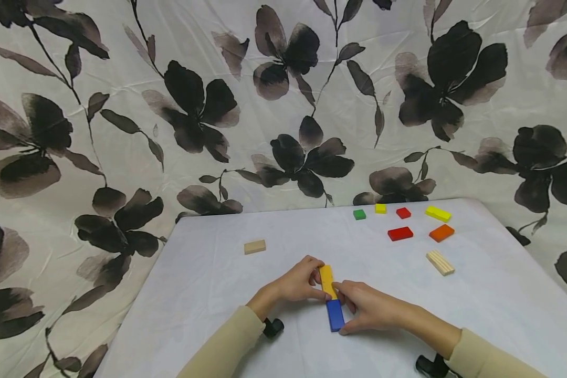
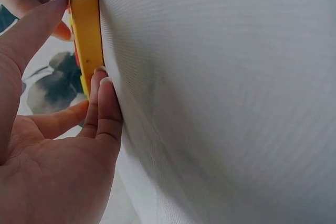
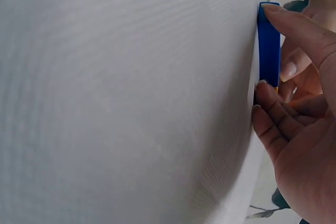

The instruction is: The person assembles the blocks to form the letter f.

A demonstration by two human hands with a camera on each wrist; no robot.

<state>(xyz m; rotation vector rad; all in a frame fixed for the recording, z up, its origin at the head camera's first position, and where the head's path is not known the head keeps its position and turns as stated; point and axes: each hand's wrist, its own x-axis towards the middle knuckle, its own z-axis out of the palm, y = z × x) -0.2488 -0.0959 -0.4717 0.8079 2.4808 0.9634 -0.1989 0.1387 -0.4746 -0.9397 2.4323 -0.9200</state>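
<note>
I work in a draped workplace, home or lab unclear: a creased floral drape (image 1: 245, 176) hangs behind the far edge and far corners of my white-covered surface (image 1: 193, 310).

White-clothed table (image 1: 193, 294): blue block (image 1: 335, 316) touching amber block (image 1: 327, 281); scattered blocks (image 1: 400, 233) beyond.

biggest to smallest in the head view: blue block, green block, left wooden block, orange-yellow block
1. Blue block, orange-yellow block: too close to rank, the latter partly covered
2. Left wooden block
3. Green block
</note>
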